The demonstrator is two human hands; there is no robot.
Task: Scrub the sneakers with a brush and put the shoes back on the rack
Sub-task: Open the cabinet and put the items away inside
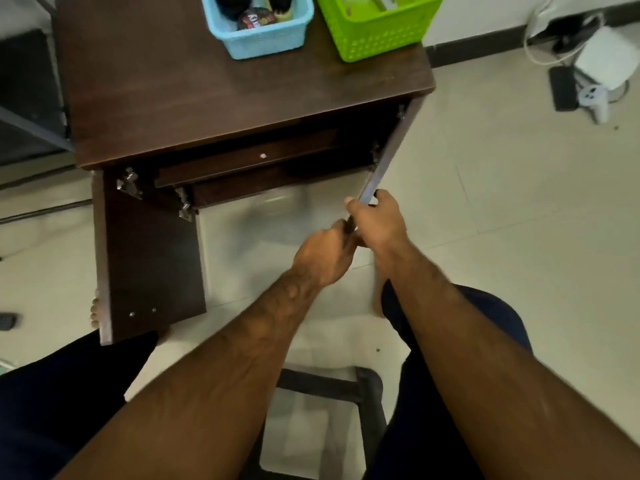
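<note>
Two doors of the dark wooden shoe rack [207, 98] stand open in the upper half of the frame. The left door [152, 258] has swung flat toward the lower left, its metal hinges showing. The right door [384, 161] is seen edge-on, running down from the rack's right corner toward the centre.

The right hand [377, 220] grips that edge at mid-frame, with the thumb on one side and the fingers wrapped round the other. The left hand [325, 254] sits just below it and touches it. Its knuckles face up and its fingers curl in on the door's lower end, though blur hides how firm the hold is.

Inside the rack a brown shelf [249, 161] crosses the opening. Below it, on the floor in front, lies a pale shape [273, 209] too blurred to name.

On the rack's top, at the upper edge of the frame, a blue basket [263, 43] holds a tin with a red label [256, 19] and some dark items. A green basket [374, 39] stands just beside it to the right.

The person sits with dark trousers at both lower corners, over a black stool frame [367, 393]. Bare toes [94, 311] peek out beside the left door. In the upper right corner, on the tiled floor [519, 202], a white box [606, 57] rests among cables, near a white controller [595, 98].
</note>
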